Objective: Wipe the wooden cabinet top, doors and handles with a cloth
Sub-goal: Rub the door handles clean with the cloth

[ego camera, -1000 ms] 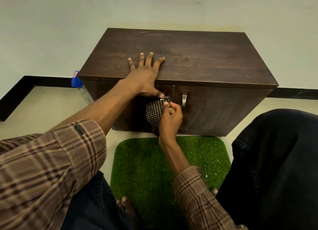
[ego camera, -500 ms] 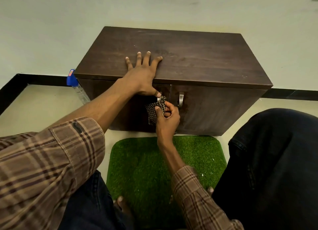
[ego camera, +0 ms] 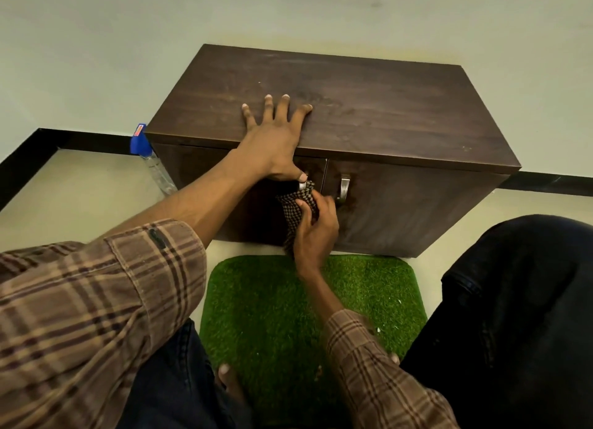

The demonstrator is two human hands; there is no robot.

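Observation:
A low dark wooden cabinet (ego camera: 369, 107) stands against the wall, both doors closed. My left hand (ego camera: 272, 139) lies flat on the front edge of its top, fingers spread, thumb hanging over the left door. My right hand (ego camera: 316, 232) grips a checked brown cloth (ego camera: 295, 210) and presses it around the left door's metal handle (ego camera: 303, 184), which is mostly hidden by the cloth. The right door's handle (ego camera: 344, 187) is bare and fully visible.
A green artificial-grass mat (ego camera: 272, 316) lies on the floor in front of the cabinet. A clear bottle with a blue cap (ego camera: 150, 159) stands at the cabinet's left side. My knees in dark trousers (ego camera: 513, 300) flank the mat.
My right hand has slid the cloth down along the left handle. My left hand has stayed flat on the top.

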